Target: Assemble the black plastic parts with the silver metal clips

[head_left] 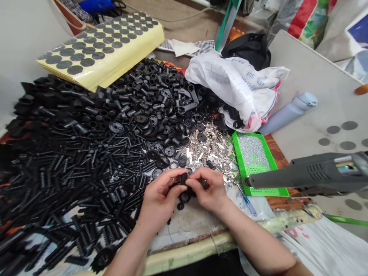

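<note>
My left hand (162,195) is closed, its thumb and fingers pinching a small black plastic part (183,178) above the front of the table. Close against it, my right hand (208,189) has thumb and forefinger pinched at the same part's right side. Whatever else the right fingers hold is hidden. Just below the hands lie a black round piece (184,197) and a smaller black ring (180,206). Behind them spreads a heap of small shiny metal pieces (212,149), with black toothed discs (169,151) to its left.
Black ribbed rods (86,168) and short black tubes (138,88) cover the left and back. A green tray (274,163) of tiny metal bits stands right, beside a grey power screwdriver (310,172). Sheets of round pads (126,53), a white sack (224,76) and a bottle (289,113) lie behind.
</note>
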{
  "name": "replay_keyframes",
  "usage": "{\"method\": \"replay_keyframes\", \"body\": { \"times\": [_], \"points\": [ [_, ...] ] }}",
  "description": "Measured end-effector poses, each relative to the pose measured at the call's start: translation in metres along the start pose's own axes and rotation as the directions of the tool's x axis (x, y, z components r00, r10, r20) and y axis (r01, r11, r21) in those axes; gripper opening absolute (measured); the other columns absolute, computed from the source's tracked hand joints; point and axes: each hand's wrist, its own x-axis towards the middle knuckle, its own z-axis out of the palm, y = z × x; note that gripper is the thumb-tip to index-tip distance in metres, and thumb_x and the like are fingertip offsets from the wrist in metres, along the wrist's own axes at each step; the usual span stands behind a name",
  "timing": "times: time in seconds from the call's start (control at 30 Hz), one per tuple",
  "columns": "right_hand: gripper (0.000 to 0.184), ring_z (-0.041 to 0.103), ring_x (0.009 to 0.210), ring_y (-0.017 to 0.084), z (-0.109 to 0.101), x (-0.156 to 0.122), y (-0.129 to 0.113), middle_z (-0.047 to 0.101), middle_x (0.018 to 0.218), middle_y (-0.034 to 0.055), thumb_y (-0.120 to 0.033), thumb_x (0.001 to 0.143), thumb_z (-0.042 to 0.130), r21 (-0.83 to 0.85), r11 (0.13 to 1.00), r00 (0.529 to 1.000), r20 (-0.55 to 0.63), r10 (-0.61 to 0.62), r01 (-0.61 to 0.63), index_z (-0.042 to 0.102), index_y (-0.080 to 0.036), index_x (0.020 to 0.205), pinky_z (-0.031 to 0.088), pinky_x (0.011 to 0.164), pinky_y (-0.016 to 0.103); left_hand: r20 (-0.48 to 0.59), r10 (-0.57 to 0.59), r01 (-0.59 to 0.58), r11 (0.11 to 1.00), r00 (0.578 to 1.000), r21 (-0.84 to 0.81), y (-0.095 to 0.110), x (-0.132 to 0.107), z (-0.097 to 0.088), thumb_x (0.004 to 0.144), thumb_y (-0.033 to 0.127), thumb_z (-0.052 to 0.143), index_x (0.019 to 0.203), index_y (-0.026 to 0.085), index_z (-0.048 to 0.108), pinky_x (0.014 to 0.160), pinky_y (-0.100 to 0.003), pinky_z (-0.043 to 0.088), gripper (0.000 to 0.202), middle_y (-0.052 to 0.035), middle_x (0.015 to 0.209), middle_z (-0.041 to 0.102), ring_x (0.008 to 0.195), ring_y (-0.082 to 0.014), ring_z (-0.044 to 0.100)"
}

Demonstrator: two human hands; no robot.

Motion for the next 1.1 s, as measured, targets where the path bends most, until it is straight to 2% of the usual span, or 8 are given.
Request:
{"method": "replay_keyframes", "body": {
  "times": [0.2,0.4,0.53,0.6,0.7,0.8,0.93,1.1],
  "points": [
    [0.020,0.050,0.045,0.010,0.002,-0.001,-0.001,0.055,0.051,-0.0036,-0.026,0.080,0.061,0.131,0.977,0.986,0.052,0.161,-0.166,0.058,-0.019,0.061,0.040,0.048,0.022,0.007,0.000,0.000,1.000,1.000,-0.021,-0.002,-0.001,-0.001,0.072,0.012,0.065,0.095,0.024,0.070,0.068,-0.019,0.056,0.027,0.0029,0.086,0.075,0.074,-0.0126,0.070],
    [0.020,0.053,0.052,0.011,0.001,-0.001,-0.002,0.060,0.057,-0.0009,-0.026,0.080,0.060,0.054,0.997,0.999,0.002,0.050,-0.050,0.059,-0.019,0.061,0.043,0.054,0.024,-0.067,0.082,-0.072,0.988,0.994,0.139,-0.004,-0.004,-0.003,0.073,0.015,0.066,0.095,0.024,0.071,0.078,-0.022,0.055,0.024,0.0001,0.095,0.074,0.085,-0.0150,0.069],
    [0.024,0.049,0.044,0.009,0.004,0.000,0.001,0.057,0.052,-0.0031,-0.033,0.080,0.062,0.248,0.934,0.965,0.126,0.231,-0.256,0.057,-0.019,0.060,0.040,0.044,0.021,-0.065,0.045,-0.042,0.998,0.997,0.054,-0.004,-0.003,-0.003,0.071,0.014,0.068,0.093,0.023,0.072,0.073,-0.021,0.056,0.024,0.0004,0.090,0.076,0.080,-0.0145,0.070],
    [0.025,0.052,0.047,0.010,0.004,0.002,0.004,0.059,0.055,-0.0020,-0.032,0.080,0.063,0.258,0.944,0.975,0.134,0.177,-0.207,0.057,-0.019,0.059,0.043,0.048,0.022,-0.029,-0.011,0.010,0.998,1.000,-0.063,-0.003,-0.001,-0.004,0.067,0.012,0.070,0.090,0.023,0.072,0.067,-0.018,0.056,0.025,0.0018,0.084,0.076,0.073,-0.0129,0.070],
    [0.024,0.058,0.057,0.012,-0.001,0.006,0.007,0.065,0.061,0.0005,-0.028,0.081,0.062,0.222,0.975,0.992,0.128,-0.013,-0.016,0.059,-0.020,0.059,0.048,0.059,0.025,0.013,-0.086,0.087,0.980,0.996,-0.180,-0.001,0.002,-0.005,0.063,0.010,0.071,0.086,0.023,0.073,0.063,-0.015,0.055,0.027,0.0030,0.079,0.076,0.067,-0.0110,0.070],
    [0.022,0.059,0.059,0.013,-0.007,0.009,0.010,0.065,0.062,0.0006,-0.026,0.081,0.063,0.255,0.967,0.982,0.183,-0.049,0.001,0.061,-0.020,0.059,0.048,0.060,0.025,0.043,-0.126,0.132,0.969,0.991,-0.210,0.001,0.003,-0.005,0.061,0.007,0.071,0.082,0.023,0.074,0.057,-0.013,0.054,0.027,0.0036,0.074,0.076,0.061,-0.0095,0.068],
    [0.023,0.055,0.053,0.011,-0.005,0.006,0.009,0.062,0.058,-0.0004,-0.028,0.074,0.069,0.303,0.930,0.968,0.201,0.149,-0.206,0.060,-0.020,0.056,0.044,0.054,0.024,0.016,-0.063,0.065,0.988,0.998,-0.142,0.002,0.002,-0.003,0.061,0.005,0.070,0.081,0.024,0.075,0.060,-0.013,0.055,0.027,0.0038,0.077,0.076,0.064,-0.0097,0.069],
    [0.033,0.048,0.042,0.009,0.004,0.000,0.007,0.055,0.051,-0.0036,-0.044,0.064,0.076,0.473,0.680,0.829,0.329,0.453,-0.560,0.056,-0.019,0.056,0.040,0.043,0.021,-0.029,0.107,-0.107,0.994,0.994,-0.006,-0.003,0.001,-0.002,0.064,0.005,0.069,0.083,0.027,0.075,0.073,-0.017,0.057,0.030,0.0041,0.087,0.076,0.078,-0.0120,0.071]
  ]
}}
